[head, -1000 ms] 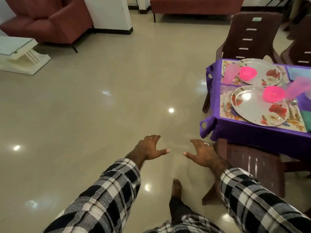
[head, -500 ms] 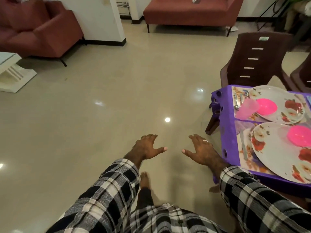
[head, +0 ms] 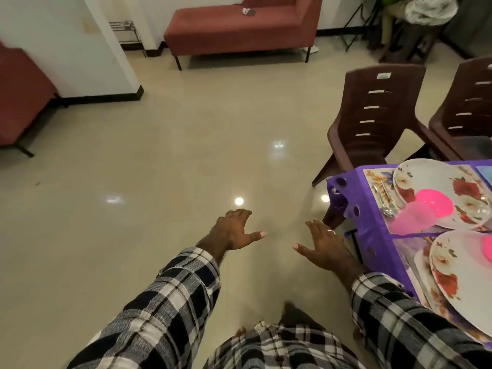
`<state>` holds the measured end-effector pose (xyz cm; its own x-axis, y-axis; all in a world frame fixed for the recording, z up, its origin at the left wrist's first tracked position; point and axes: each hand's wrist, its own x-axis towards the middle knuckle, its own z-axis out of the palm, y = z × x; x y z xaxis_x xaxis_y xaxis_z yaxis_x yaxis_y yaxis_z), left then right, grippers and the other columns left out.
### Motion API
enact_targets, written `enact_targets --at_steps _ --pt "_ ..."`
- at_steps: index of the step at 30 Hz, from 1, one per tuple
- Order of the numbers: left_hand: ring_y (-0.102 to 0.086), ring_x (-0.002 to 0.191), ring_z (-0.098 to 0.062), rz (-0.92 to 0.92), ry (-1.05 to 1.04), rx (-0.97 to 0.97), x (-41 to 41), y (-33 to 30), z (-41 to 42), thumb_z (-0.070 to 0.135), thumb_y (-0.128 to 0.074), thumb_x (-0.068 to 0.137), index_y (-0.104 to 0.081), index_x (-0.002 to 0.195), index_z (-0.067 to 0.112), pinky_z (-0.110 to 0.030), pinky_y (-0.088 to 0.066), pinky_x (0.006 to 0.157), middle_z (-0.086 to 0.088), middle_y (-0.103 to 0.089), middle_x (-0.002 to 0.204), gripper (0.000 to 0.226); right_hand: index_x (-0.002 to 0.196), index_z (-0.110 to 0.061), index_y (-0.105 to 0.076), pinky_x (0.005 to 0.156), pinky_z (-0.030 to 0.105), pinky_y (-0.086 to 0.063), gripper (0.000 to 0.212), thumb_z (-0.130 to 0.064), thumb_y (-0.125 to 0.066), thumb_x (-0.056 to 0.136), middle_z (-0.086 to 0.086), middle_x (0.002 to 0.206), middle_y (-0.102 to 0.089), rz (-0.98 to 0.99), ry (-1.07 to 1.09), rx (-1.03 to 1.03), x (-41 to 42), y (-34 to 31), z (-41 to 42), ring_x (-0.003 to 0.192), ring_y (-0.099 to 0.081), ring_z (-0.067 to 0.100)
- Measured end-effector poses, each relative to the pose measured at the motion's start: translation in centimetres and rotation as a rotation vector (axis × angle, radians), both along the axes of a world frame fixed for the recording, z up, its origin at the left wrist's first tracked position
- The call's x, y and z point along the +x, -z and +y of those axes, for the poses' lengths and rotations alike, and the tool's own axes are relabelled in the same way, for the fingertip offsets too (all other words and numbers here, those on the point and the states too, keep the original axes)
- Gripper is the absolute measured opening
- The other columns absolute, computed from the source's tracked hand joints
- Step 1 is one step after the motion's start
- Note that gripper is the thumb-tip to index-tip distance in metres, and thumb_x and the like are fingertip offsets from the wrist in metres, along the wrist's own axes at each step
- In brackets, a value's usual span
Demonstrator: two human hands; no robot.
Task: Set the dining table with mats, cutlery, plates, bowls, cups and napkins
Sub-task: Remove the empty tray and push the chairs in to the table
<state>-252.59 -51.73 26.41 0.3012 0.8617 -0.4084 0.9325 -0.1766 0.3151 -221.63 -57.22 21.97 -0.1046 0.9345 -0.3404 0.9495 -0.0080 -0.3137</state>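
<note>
A set dining table (head: 354, 209) draped in purple cloth enters from the right, most of it cut off by the picture's edge. Only its near left corner shows whole. The far floral plate (head: 452, 185) lies on a patterned mat (head: 372, 174), with a pink bowl (head: 435, 202) on it and a translucent pink cup (head: 411, 218) blurred at its near rim. Two spoons (head: 386, 201) lie on the mat just left of that plate. The near plate (head: 458, 267) is cropped at the right, its own pink bowl (head: 487, 247) reduced to a sliver. A blue scrap at the right edge is too cropped to identify.

Both hands hover over the bare floor, empty. The left hand (head: 234, 230) has its fingers loosely spread and thumb out; the right hand (head: 323, 246), wearing a ring, is likewise spread, just beside the table corner. Checked sleeves cover both arms.

Two brown plastic chairs (head: 372, 113) stand behind the table's far end. Glossy tiled floor (head: 159, 182) stretches wide to the left, bounded by a red sofa (head: 239, 27) and a white wall pillar (head: 80, 49).
</note>
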Motion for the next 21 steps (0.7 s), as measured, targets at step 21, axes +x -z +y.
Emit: enact_targets --at_steps 21 --pt "-0.025 0.159 -0.026 0.033 0.070 0.019 5.9 2.2 45.0 0.090 -0.048 0.087 -0.026 0.167 0.022 -0.051 -0.031 0.125 -0.003 -0.026 0.174 0.107 0.168 -0.029 -0.005 0.127 0.052 -0.020 0.105 -0.085 -0.046 0.089 0.003 0.177 -0.005 0.079 0.051 -0.010 4.8 1.6 44.7 0.161 -0.013 0.027"
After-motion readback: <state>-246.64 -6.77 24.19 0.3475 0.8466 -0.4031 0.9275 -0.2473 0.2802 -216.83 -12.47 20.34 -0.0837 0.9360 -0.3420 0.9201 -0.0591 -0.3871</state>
